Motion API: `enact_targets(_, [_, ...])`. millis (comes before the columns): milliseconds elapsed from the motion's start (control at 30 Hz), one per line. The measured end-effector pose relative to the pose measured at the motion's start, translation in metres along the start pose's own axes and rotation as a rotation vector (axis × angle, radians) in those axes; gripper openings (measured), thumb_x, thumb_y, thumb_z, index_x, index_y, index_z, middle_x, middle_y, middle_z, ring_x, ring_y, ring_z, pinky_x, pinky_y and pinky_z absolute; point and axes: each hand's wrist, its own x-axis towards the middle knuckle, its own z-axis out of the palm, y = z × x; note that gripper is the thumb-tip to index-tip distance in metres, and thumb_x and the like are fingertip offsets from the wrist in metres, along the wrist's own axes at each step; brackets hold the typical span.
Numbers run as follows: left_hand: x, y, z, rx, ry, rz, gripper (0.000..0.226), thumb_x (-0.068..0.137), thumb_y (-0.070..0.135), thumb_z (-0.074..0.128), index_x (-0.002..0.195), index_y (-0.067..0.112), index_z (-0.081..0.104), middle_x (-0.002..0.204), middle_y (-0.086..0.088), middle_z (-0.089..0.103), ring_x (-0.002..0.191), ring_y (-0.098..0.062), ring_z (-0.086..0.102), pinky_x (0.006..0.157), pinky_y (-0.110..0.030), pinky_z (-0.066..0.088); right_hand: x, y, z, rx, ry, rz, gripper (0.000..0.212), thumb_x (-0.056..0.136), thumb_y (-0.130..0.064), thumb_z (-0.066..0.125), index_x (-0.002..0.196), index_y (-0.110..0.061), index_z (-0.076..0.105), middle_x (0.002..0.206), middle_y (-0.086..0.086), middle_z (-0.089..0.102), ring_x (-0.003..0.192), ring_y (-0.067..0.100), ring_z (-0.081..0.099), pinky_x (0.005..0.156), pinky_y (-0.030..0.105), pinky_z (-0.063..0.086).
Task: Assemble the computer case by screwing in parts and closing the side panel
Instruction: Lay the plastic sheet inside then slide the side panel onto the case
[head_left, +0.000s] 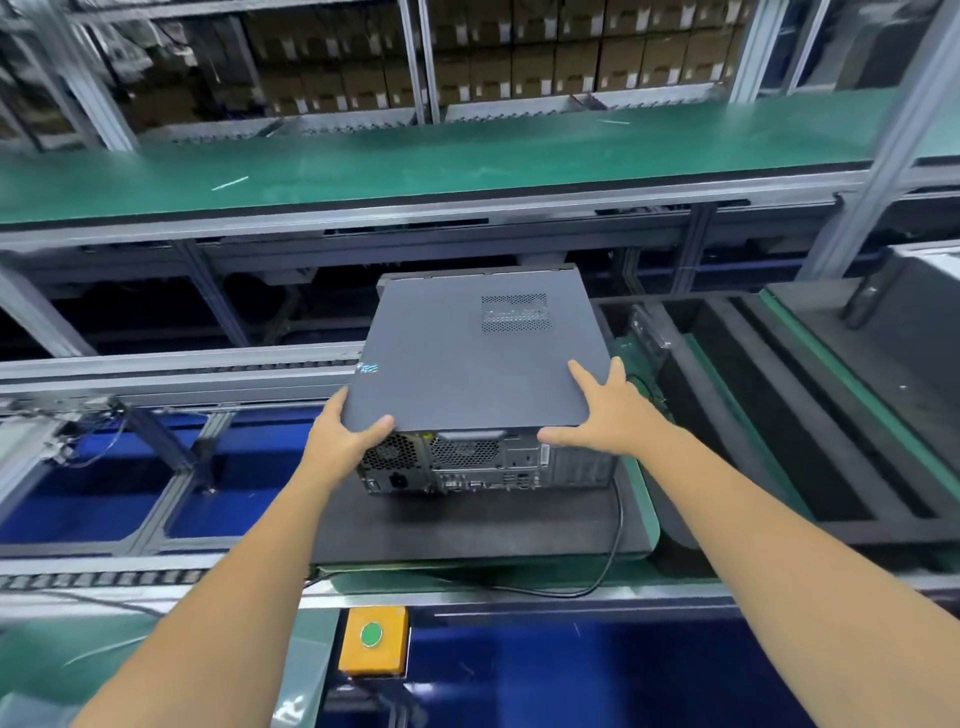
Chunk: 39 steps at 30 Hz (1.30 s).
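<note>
Here, from left to right. At far left, a grey metal conveyor frame (171, 364) runs across the view, with blue panels (93, 499) below it. The left hand (343, 441) grips the near left corner of the computer case (478, 364): the thumb lies on the top panel and the fingers curl around the left edge. The case lies on its side on a black mat (467, 525), which sits on the green worktop (639, 499). The dark grey side panel (457, 353) faces upward and covers the case; a perforated vent (516, 313) shows near its far right part and a small blue sticker (368, 368) near its left edge. The rear face, turned toward the viewer, shows two fan grilles (465, 451), a power socket (398, 479) and a row of ports (488, 482). Below the mat, at the near edge of the line, stands a yellow box with a green button (372, 634). The right hand (608, 415) holds the near right corner of the case, fingers spread flat on the side panel and the thumb pressed along the rear edge. A black cable (613, 551) loops from beside the case across the worktop. At far right lie black foam trays (779, 415). Behind everything, a green upper shelf (467, 156) spans the scene, with stacked cardboard boxes (519, 62) beyond it.
</note>
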Motion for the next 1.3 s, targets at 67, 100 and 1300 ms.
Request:
enact_targets(67, [-0.003, -0.003, 0.001, -0.122, 0.002, -0.009, 0.061, 0.08, 0.025, 0.075, 0.134, 0.025, 0.046, 0.12, 0.005, 0.058, 0.101, -0.012, 0.059, 0.082, -0.027, 0.046, 0.002, 0.001, 0.004, 0.03, 0.044, -0.004, 0.118, 0.07, -0.077, 0.068, 0.159, -0.034, 0.002, 0.163, 0.018, -0.016, 0.147, 0.04, 0.02, 0.112, 0.049, 0.033])
enact_targets(100, [-0.005, -0.005, 0.002, -0.198, 0.002, -0.023, 0.054, 0.082, 0.021, 0.073, 0.129, 0.028, 0.049, 0.117, 0.006, 0.061, 0.1, -0.01, 0.06, 0.081, -0.026, 0.046, 0.003, 0.002, 0.005, 0.057, 0.052, -0.007, 0.118, 0.07, -0.075, 0.07, 0.159, -0.034, 0.004, 0.163, 0.017, -0.016, 0.147, 0.04, 0.022, 0.112, 0.048, 0.033])
enact_targets(1300, [-0.018, 0.009, 0.04, -0.57, 0.335, -0.245, 0.053, 0.077, 0.019, 0.074, 0.123, 0.025, 0.049, 0.117, 0.0, 0.059, 0.104, -0.018, 0.057, 0.088, -0.034, 0.047, 0.003, 0.009, 0.002, 0.301, 0.048, 0.016, 0.074, 0.096, -0.039, 0.056, 0.156, -0.02, 0.017, 0.161, 0.01, 0.008, 0.127, 0.032, 0.049, 0.088, 0.032, 0.032])
